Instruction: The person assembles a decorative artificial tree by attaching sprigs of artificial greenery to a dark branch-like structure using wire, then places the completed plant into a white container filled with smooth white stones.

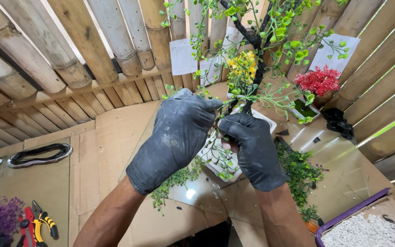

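While both gloved hands close round the dark trunk (251,75) of a small artificial tree, the step in hand looks like setting or steadying that tree in its white pot (267,120). Left hand (179,137) is curled near the trunk's base, fingers bent over the sprigs there; whether it truly grips the stem or only presses foliage I cannot tell. Right hand (252,148) is shut around the lower trunk just above the pot, thumb tucked in. Green sprigs (293,50) fan out overhead and droop between the wrists.

As I judge it, the next move calls for a firm, upright hold on the trunk while the other hand works low at the base, without crushing the thin sprigs.

Room is tight behind: bamboo slats (115,36) wall in the table on the far side and right, and a red plant (318,80) and a yellow one (242,64) stand just beyond the tree. Loose greenery (300,171) lies right of the pot on the glass table (344,169), and a tray of white gravel (366,231) sits at the near right corner. Left is open: bare cardboard (110,137), then a coil of black wire (40,154) and pliers (42,222) well apart
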